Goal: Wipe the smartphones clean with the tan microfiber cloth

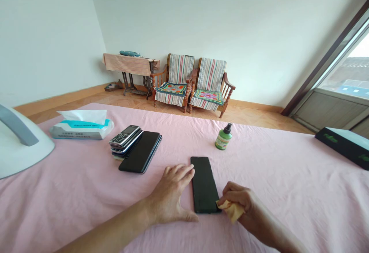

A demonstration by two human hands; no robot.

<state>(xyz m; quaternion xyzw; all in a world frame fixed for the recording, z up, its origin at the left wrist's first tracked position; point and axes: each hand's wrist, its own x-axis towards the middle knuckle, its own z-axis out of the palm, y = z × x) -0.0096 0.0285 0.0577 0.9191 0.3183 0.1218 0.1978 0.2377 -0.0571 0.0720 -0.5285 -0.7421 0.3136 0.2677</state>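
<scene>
pink tablecloth | smartphone between left hand, right hand

Tissue pack, stacked phones (left side), green bottle

Partly hidden in right hand: yellow cloth; cut off by picture edges: white appliance, black box.

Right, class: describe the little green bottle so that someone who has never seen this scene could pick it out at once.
Start at the pink tablecloth. Just beyond the lone black phone lying flat mid-table stands a small bottle. It alone is upright and green, with a black cap.
</scene>
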